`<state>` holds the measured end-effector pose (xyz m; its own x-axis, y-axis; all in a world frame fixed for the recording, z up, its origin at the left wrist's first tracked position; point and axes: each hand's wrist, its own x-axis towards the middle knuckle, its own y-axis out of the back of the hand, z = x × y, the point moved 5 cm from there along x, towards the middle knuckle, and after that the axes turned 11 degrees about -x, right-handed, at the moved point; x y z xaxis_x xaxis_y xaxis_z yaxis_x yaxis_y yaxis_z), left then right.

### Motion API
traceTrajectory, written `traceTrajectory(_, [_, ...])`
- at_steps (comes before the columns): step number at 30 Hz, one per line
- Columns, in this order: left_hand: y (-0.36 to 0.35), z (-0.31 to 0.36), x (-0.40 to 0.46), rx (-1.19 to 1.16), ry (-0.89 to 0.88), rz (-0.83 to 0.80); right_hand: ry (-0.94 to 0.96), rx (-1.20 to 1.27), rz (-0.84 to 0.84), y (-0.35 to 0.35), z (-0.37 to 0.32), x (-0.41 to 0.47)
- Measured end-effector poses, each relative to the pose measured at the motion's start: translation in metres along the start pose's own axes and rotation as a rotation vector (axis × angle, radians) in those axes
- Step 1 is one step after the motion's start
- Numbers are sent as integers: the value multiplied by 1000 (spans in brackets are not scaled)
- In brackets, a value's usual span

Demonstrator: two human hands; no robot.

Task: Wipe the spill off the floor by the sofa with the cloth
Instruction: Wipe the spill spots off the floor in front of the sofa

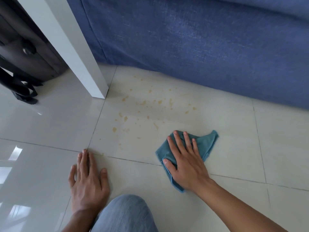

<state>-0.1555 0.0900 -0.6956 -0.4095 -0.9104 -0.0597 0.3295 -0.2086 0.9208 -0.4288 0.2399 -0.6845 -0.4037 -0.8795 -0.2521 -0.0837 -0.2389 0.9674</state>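
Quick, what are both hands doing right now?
Left hand: open, flat on the floor, holding nothing.
Right hand: open, fingers spread, pressing the blue cloth down.

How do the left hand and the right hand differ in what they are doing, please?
The right hand presses flat on the cloth; the left hand rests on bare floor. The right hand's fingers are spread, while the left hand's lie closer together. The right hand sits right of the spill, the left hand nearer its left edge. Both lie palm down, open.
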Motion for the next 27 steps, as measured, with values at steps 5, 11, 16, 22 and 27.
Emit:
traceTrajectory(5, [0,-1,0,0,3,-8,-94,-10,28,-9,23,-23])
traceTrajectory(11, [0,-1,2,8,0,-27,-422,28,-16,-1,59,31])
traceTrajectory(16, [2,-1,1,5,-1,-29,-298,37,-33,9,40,60])
traceTrajectory(22, [3,-1,1,-20,-7,-28,-147,17,4,2,50,25])
traceTrajectory(27, [4,-2,2,-16,5,-24,-397,32,-35,6,97,56])
